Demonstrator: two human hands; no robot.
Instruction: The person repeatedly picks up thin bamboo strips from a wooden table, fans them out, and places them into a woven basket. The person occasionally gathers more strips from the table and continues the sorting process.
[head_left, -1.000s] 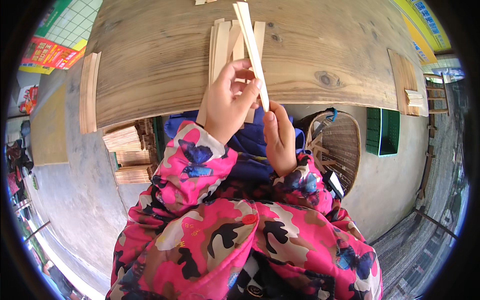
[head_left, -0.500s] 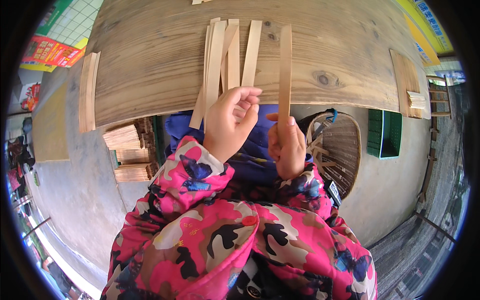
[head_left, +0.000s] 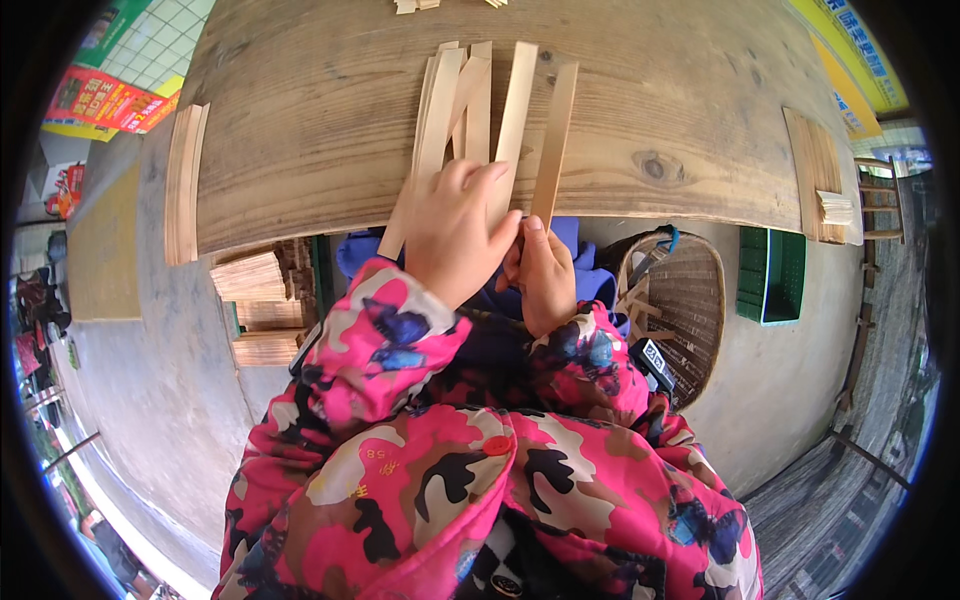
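A bundle of pale, flat wooden strips [head_left: 437,120] lies over the near edge of the wooden table [head_left: 290,160], some crossing. My left hand [head_left: 450,230] is on the strips, fingers curled on a separate pale strip [head_left: 515,105] at the bundle's right; its fingertips are partly hidden. Just right of it, my right hand [head_left: 542,280] grips another, browner strip [head_left: 554,135] by its lower end, thumb on top. The two hands nearly meet, and blue cloth [head_left: 592,260] shows beneath them.
Strip stacks sit at the table's left [head_left: 182,180] and right [head_left: 815,170] ends. Below are more stacked wood [head_left: 255,280], a woven basket [head_left: 690,320] holding scraps and a green crate [head_left: 770,270]. A few pieces [head_left: 420,5] lie at the far edge.
A second ago both hands held a strip raised; then my right hand drew one rightward while my left was raised. Now my left is down on the strips and my right has shifted slightly left.
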